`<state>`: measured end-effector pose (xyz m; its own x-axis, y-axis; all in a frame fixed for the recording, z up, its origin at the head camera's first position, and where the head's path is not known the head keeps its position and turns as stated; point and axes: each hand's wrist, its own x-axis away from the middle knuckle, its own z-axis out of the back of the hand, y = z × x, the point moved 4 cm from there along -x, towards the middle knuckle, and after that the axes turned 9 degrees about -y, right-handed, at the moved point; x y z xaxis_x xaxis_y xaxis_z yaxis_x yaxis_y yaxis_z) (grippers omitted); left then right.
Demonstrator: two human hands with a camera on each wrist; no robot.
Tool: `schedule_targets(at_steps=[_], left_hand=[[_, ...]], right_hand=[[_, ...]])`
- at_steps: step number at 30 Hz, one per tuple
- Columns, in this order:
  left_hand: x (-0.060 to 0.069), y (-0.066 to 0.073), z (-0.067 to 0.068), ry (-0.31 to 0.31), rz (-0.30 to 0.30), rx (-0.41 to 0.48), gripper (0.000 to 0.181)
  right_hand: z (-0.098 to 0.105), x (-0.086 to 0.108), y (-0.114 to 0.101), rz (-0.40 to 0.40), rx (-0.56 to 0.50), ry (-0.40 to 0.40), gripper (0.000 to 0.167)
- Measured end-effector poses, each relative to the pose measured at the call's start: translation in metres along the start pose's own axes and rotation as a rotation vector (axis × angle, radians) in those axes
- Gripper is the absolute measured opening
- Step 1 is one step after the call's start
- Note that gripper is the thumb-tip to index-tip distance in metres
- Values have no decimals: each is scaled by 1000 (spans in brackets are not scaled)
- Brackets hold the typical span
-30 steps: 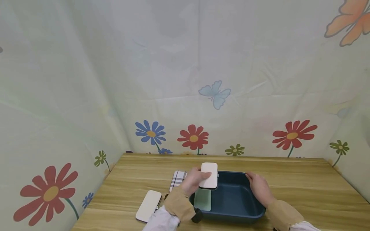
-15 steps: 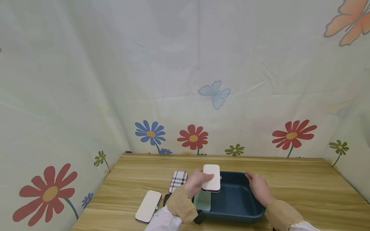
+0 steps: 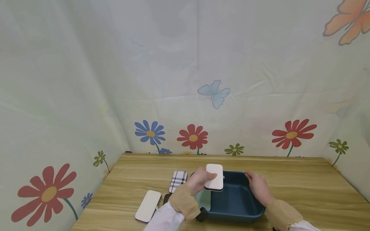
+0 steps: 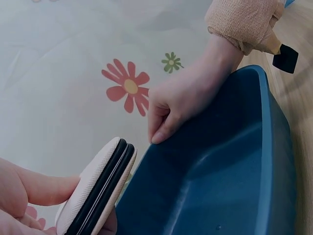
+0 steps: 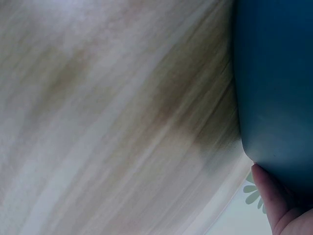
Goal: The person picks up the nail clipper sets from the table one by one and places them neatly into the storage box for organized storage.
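My left hand (image 3: 198, 180) pinches a small flat white case (image 3: 214, 176), thumb on its upper face. In the left wrist view, the case's edge shows black bands (image 4: 102, 183) between two pale textured halves. It hangs over the left half of a dark blue plastic bin (image 3: 231, 214). Inside the bin, at the left, a pale green flat thing (image 3: 206, 200) is partly hidden by my left hand and the case. My right hand (image 3: 259, 189) grips the bin's rim near its far right corner, with the thumb inside in the left wrist view.
Left of the bin, a larger white case (image 3: 148, 206) and a plaid case (image 3: 178, 181) lie on the wooden table (image 3: 130, 173). A black thing (image 3: 166, 198) is mostly hidden by my left sleeve. A flower-printed curtain (image 3: 245, 112) stands behind the table.
My left hand has moved a little to the right with the white case, further over the bin. More of the plaid case shows. My right hand stays on the rim.
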<state>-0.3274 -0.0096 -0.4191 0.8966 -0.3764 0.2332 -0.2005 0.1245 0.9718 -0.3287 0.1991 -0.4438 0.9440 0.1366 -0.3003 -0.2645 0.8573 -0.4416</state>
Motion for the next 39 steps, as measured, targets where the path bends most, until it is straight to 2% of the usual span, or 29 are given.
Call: schedule_targets(at_steps=[4,10,19,24,27,29,31,33,35,37,39], left_hand=[[-1,0,-2,-9,3,1,27],[-2,-2,-5,-23,-3,58,37],[2,-1,-14,-34,-7,19,28],[-2,-6,-17,-23,-13,0,24],[-8,-11,-17,-11,3,-3,23],[-22,-23,-15,-13,10,-7,26],[-51,-48,-9,-21,26,9,30],[-86,-78,-3,-28,32,30,35],[-119,-107,2,-26,17,42,41],[-141,-127,4,8,30,32,46],[-163,-146,5,30,15,8,46]], right_hand=[[0,0,0,-1,4,4,14],[0,-1,-1,-6,8,-27,15],[-2,0,3,-6,-1,-17,14],[-3,0,3,-10,8,-19,14],[-3,0,4,-18,12,-37,16],[-4,-1,4,-24,8,-51,18],[-4,-1,5,-28,5,-59,18],[-4,-1,5,-29,6,-64,18],[-4,-1,6,-30,9,-62,17],[-4,-1,6,-32,13,-61,17],[-4,-1,6,-35,14,-62,17]])
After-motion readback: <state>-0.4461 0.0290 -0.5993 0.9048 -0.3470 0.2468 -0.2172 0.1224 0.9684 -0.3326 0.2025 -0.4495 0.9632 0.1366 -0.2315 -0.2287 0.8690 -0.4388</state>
